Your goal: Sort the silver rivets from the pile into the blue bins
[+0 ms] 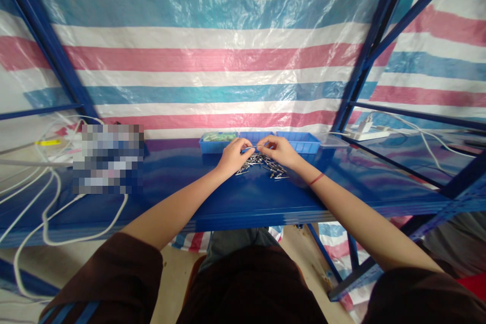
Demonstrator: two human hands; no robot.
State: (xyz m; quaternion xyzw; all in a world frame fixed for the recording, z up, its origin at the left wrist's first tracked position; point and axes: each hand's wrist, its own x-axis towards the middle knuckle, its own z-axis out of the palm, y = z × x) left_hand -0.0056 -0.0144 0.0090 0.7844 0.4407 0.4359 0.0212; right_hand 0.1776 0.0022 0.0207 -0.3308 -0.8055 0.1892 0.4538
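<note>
A heap of several small metal pins (261, 166) lies on the blue shelf (243, 197) in front of me. My left hand (232, 155) and my right hand (278, 150) hover over the heap, fingers pinched. Between them they hold one thin metal pin (251, 148), each hand at one end. A red band circles my right wrist.
Three blue trays stand behind the heap: the left tray (217, 143) holds green parts, the middle tray (255, 136) and the right tray (299, 142) look shallow. White cables (49, 202) trail at left, a white plug strip (366, 129) at right. Blue frame posts flank the shelf.
</note>
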